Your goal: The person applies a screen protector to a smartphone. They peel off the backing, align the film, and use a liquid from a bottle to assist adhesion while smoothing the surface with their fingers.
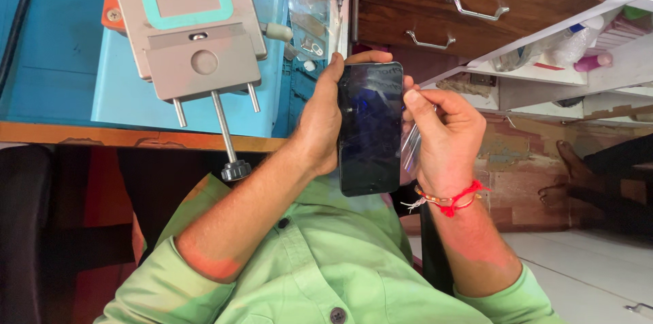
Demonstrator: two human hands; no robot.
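A dark smartphone with a black glossy screen is held upright in front of my chest. My left hand grips its left edge, thumb curled over the top corner. At the phone's right edge, my right hand pinches a thin clear plastic film between thumb and fingers. The film hangs along that edge, partly hidden behind my fingers. A red thread bracelet circles my right wrist. Both arms wear light green sleeves.
A grey metal clamp fixture with a screw knob lies on a blue mat over the wooden table edge. Small tools and parts lie beside it. Wooden drawers stand at the right; another person's feet rest on the floor.
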